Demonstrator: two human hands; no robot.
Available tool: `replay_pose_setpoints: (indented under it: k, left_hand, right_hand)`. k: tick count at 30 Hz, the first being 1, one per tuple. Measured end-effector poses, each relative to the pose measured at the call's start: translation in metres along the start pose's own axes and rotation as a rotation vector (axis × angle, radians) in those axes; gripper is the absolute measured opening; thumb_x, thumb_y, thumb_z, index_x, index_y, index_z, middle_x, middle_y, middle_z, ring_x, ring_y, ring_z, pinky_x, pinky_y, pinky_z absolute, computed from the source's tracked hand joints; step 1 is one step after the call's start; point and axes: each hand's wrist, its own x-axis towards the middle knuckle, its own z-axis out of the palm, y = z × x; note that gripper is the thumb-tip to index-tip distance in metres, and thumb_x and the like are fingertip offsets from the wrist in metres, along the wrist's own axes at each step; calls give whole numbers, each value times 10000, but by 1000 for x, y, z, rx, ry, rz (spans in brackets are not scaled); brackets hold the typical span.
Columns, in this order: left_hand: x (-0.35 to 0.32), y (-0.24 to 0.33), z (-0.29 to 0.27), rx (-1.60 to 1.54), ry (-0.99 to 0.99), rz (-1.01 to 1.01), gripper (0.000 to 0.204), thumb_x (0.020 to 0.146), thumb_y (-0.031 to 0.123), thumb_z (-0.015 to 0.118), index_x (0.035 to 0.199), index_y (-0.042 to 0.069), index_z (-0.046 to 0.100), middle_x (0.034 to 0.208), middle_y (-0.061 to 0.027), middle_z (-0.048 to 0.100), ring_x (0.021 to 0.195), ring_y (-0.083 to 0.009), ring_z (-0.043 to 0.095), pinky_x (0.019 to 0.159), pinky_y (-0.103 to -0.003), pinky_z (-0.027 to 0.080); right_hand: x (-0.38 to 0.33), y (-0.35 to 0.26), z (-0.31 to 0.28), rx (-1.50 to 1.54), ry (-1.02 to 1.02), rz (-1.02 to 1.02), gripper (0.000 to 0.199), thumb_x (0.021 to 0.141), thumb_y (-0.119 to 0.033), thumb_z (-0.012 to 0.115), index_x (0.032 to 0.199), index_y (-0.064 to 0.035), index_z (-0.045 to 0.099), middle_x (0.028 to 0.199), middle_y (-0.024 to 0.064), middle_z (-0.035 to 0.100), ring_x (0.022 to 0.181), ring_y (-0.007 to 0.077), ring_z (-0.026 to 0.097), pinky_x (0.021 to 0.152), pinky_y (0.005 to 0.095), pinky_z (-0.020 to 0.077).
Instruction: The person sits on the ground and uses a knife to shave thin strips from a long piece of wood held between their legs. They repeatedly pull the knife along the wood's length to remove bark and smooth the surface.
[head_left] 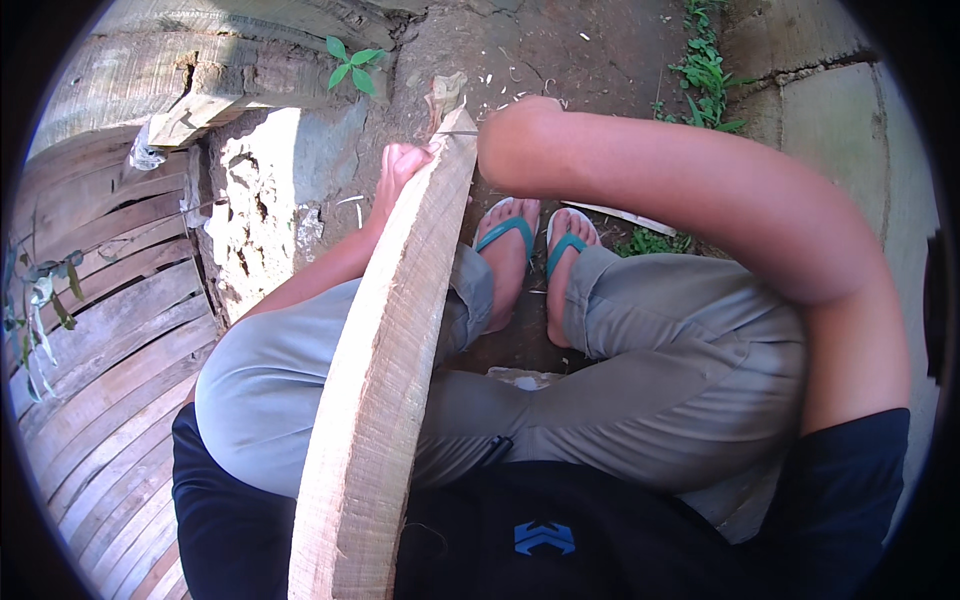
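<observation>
A long, pale wooden beam [385, 340] with rough-sawn faces runs from my lap up between my hands, narrowing to a jagged far end. My left hand [402, 168] is curled against the beam's left side near that end, its fingers partly hidden by the wood. On the other side, my right hand [518, 135] is closed in a fist, turned so its fingers are mostly out of sight. From it a thin, dark blade [458, 132] lies across the beam close to the tip; the handle cannot be seen.
My feet in teal-strapped flip-flops [507, 235] rest on bare dirt with scattered wood shavings [487, 78]. A slatted wooden wall [120, 400] stands at the left, with a sunlit rough post base [262, 200] beside it. Concrete slabs [835, 150] and weeds [700, 70] lie at the right.
</observation>
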Motion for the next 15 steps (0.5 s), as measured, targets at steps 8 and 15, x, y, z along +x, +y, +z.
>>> replay_pose_setpoints:
  k: [8, 15]
  left_hand:
    - [3, 6, 5, -42, 57, -1, 821, 614, 200, 901, 1231, 80, 373, 1054, -139, 484, 924, -345, 485, 729, -440, 433]
    - [1, 1, 3, 20, -8, -11, 813, 627, 222, 896, 1237, 80, 379, 1051, -145, 486, 927, -349, 481, 752, -440, 431]
  right_hand:
    - [17, -6, 2, 97, -120, 140, 311, 772, -97, 726, 1070, -10, 736, 1201, 202, 665, 1051, 336, 682, 800, 457, 564]
    - [37, -4, 16, 138, -112, 267, 418, 762, -105, 745, 1151, 35, 680, 1203, 191, 669, 1078, 322, 677, 820, 437, 566]
